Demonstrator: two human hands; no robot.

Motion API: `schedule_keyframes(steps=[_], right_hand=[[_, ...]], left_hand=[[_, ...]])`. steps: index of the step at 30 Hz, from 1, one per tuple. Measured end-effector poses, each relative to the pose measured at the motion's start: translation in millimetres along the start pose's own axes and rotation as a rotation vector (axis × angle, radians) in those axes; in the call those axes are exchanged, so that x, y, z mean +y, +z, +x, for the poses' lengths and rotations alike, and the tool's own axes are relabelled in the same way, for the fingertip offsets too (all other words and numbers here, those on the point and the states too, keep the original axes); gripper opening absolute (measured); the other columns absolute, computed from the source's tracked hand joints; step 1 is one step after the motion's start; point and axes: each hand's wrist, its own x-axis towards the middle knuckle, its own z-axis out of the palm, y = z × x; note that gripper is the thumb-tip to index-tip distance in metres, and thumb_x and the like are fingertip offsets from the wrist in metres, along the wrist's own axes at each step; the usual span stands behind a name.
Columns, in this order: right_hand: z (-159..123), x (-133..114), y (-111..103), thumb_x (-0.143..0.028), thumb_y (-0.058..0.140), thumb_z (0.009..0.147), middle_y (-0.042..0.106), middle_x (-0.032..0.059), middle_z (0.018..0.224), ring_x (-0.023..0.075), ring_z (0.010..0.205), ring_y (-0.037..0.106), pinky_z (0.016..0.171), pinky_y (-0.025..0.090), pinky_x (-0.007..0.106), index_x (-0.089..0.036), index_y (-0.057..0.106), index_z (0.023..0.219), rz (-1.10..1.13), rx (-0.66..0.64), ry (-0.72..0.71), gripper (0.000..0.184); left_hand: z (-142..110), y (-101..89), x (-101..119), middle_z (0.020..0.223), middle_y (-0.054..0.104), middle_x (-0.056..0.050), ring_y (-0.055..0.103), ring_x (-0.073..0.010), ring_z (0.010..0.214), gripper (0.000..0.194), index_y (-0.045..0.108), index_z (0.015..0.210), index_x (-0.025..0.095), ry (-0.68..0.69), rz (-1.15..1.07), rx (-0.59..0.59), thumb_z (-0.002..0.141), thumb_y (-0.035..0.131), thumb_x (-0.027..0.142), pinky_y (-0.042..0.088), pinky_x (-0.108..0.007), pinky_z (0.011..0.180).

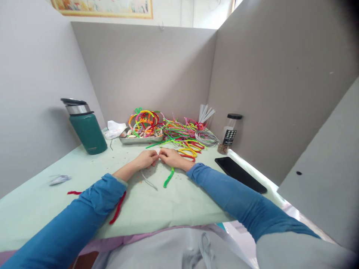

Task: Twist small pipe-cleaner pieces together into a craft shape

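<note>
My left hand [147, 159] and my right hand [171, 157] meet above the middle of the table, fingertips almost touching. Both are closed in a pinch around a small white piece [157, 150]; my fingers cover most of it, so its kind is unclear. Just below my left hand a thin grey wire [149, 180] trails over the tabletop. A short green pipe cleaner [168, 178] lies beneath my right hand. Under my left forearm runs a red pipe cleaner [117, 209], partly hidden by the sleeve. Wavy yellow and red pipe cleaners [189, 151] rest beside my right wrist.
A metal tray [141, 140] with small pieces and pipe-cleaner loops stands behind my hands, beside a pile of pipe cleaners [179, 129] and a wire coil [206, 138]. A green bottle [88, 132] is left; a clear jar [228, 134] and black phone [240, 175] are right. Partitions enclose the table.
</note>
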Motion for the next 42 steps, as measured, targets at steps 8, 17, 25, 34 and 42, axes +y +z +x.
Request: schedule_keyframes(steps=[8, 17, 25, 34, 42], right_hand=[[1.5, 3.4, 2.4, -0.029, 0.049, 0.086, 0.058, -0.0002, 0.073, 0.0115, 0.065, 0.046, 0.062, 0.031, 0.022, -0.017, 0.058, 0.082, -0.022, 0.001, 0.009, 0.015], [1.9, 4.4, 3.3, -0.026, 0.049, 0.084, 0.056, -0.0007, 0.071, 0.0115, 0.065, 0.046, 0.062, 0.031, 0.022, -0.017, 0.057, 0.079, -0.008, 0.011, -0.005, 0.013], [0.8, -0.9, -0.7, -0.024, 0.047, 0.086, 0.059, -0.0004, 0.072, 0.0112, 0.066, 0.047, 0.062, 0.031, 0.022, -0.016, 0.058, 0.080, 0.023, -0.010, 0.027, 0.015], [1.3, -1.4, -3.4, -0.023, 0.042, 0.089, 0.058, -0.0020, 0.067, 0.0100, 0.063, 0.047, 0.062, 0.031, 0.022, -0.016, 0.055, 0.075, 0.064, -0.032, 0.031, 0.020], [-0.4, -1.5, -3.4, -0.026, 0.048, 0.087, 0.058, -0.0024, 0.068, 0.0102, 0.063, 0.048, 0.061, 0.031, 0.022, -0.016, 0.057, 0.080, 0.102, -0.036, 0.026, 0.015]], left_hand=[[1.3, 0.9, -2.3, 0.053, 0.053, 0.004, 0.043, -0.0089, 0.039, 0.023, 0.047, 0.067, 0.019, 0.011, -0.018, -0.015, 0.079, 0.043, 0.038, 0.034, -0.023, 0.044], [3.3, 1.1, -5.9, 0.053, 0.052, 0.004, 0.044, -0.0096, 0.039, 0.023, 0.047, 0.066, 0.019, 0.035, -0.009, -0.020, 0.079, 0.043, 0.039, 0.035, -0.023, 0.045], [3.6, 0.4, -5.5, 0.054, 0.054, 0.003, 0.044, -0.0098, 0.040, 0.027, 0.049, 0.067, 0.019, 0.021, 0.003, -0.018, 0.078, 0.045, 0.044, 0.034, -0.023, 0.044], [4.2, 0.9, -5.8, 0.055, 0.055, 0.003, 0.044, -0.0086, 0.039, 0.027, 0.048, 0.067, 0.019, 0.010, -0.018, -0.018, 0.077, 0.046, 0.044, 0.034, -0.022, 0.043], [5.4, 1.4, -7.5, 0.056, 0.056, 0.002, 0.042, -0.0076, 0.038, 0.025, 0.047, 0.067, 0.018, 0.008, -0.085, -0.038, 0.078, 0.044, 0.040, 0.032, -0.021, 0.041]])
